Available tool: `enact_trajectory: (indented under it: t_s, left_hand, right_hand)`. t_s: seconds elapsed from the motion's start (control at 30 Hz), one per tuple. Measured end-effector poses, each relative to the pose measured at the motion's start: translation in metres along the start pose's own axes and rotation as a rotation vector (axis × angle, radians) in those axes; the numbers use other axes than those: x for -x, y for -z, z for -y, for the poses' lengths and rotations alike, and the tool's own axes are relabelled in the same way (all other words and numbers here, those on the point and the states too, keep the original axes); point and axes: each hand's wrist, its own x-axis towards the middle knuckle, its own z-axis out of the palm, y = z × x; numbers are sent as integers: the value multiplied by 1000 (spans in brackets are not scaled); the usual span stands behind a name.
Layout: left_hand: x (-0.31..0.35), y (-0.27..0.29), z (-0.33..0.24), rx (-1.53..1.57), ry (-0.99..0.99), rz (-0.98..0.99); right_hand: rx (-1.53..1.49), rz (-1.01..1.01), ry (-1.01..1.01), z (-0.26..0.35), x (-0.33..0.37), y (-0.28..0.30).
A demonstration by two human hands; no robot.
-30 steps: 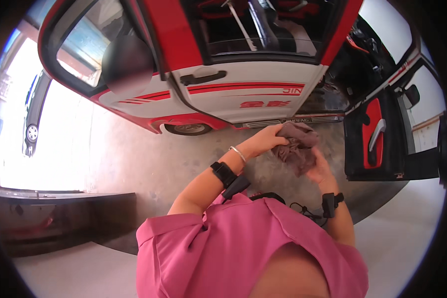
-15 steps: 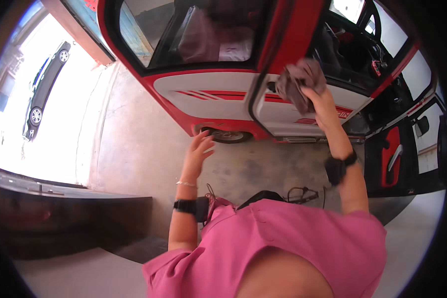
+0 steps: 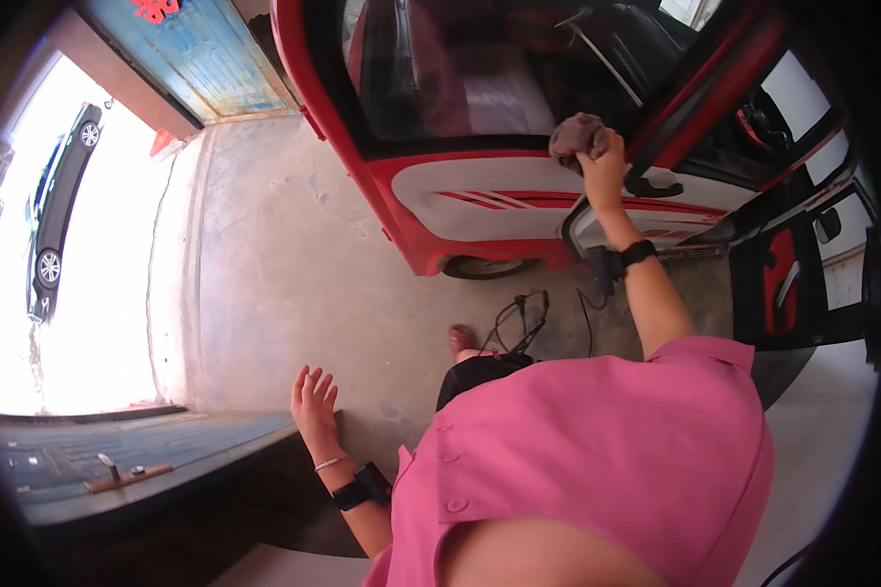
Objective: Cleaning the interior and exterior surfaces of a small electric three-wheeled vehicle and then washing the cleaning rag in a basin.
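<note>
My right hand (image 3: 605,174) is closed round a bunched greyish-brown cloth (image 3: 578,140). It holds the cloth against or just in front of the red and white vehicle (image 3: 480,201), at the lower edge of the side window (image 3: 460,88); whether they touch I cannot tell. A black door handle (image 3: 653,186) lies just right of that wrist. Away from the vehicle, my left hand (image 3: 315,403) hangs free over the floor with nothing in it, its fingers stretched out. Both wrists wear black straps.
An open vehicle door (image 3: 781,284) stands at the right. Black cables (image 3: 524,323) hang or lie by my waist. A blue wooden door (image 3: 201,59) is at the back left, and another blue door panel (image 3: 88,460) is near left. Outside, a dark car (image 3: 64,210) is parked.
My right hand has moved the cloth from near the door handle to the side window's lower edge. My left hand has dropped down and left. The view has shifted along the vehicle.
</note>
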Motion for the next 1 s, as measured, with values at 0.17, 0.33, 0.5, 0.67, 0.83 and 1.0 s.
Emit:
enact_trajectory:
  t_s: [0.17, 0.33, 0.5, 0.67, 0.83, 1.0]
  left_hand:
    - [-81, 1, -44, -93, -47, 95]
    - [-175, -8, -97, -155, -50, 172]
    - [-241, -35, -145, -247, -84, 288]
    - [-289, -130, -195, -464, -383, 629]
    - [-266, -261, -243, -504, -1166, 994]
    - [-210, -332, -271, -262, -1729, 1204]
  right_hand:
    - [55, -60, -120, 6, 3, -1]
    - [202, -238, -233, 35, 2, -29]
    - [179, -364, -280, 31, 32, -52]
    - [133, -262, -290, 113, 43, -94]
    - [190, -236, -289, 196, 67, -138]
    - [-51, -192, -245, 256, 74, -169]
